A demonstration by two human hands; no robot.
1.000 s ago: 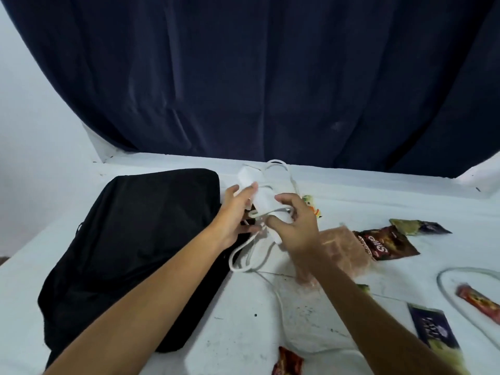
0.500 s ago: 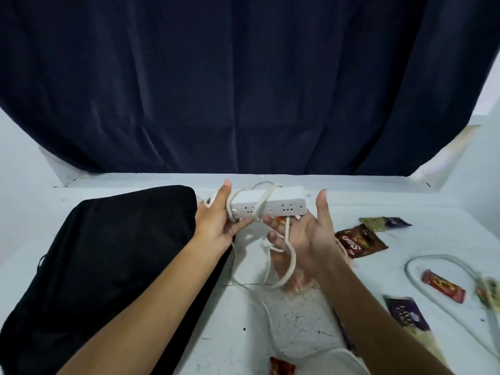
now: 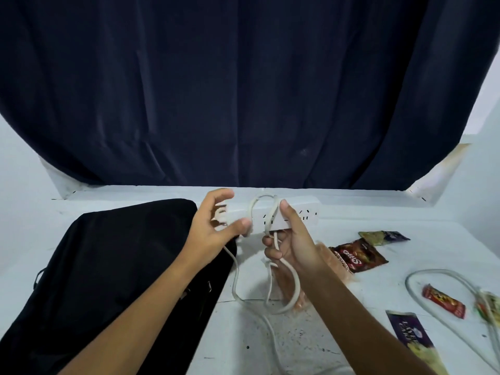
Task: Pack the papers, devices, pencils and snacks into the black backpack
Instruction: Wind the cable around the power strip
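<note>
While right hand (image 3: 290, 244) grips power strip (image 3: 297, 216) cord, left hand (image 3: 213, 228) open; snack packets (image 3: 357, 254) right, backpack (image 3: 113, 266) left.

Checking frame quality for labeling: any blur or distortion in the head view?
Head view: left hand slightly motion-blurred at the fingers; right hand and power strip sharper; wide-angle bends the curtain edges; lighting soft, no glare.

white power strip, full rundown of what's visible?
The white power strip is a long plastic-looking bar, held level above the table, with dark socket slots on its near face. Its white cord loops over the middle and hangs in coils. The right hand holds strip and cord in its grip; the left hand is at its left end, fingers spread.
</note>
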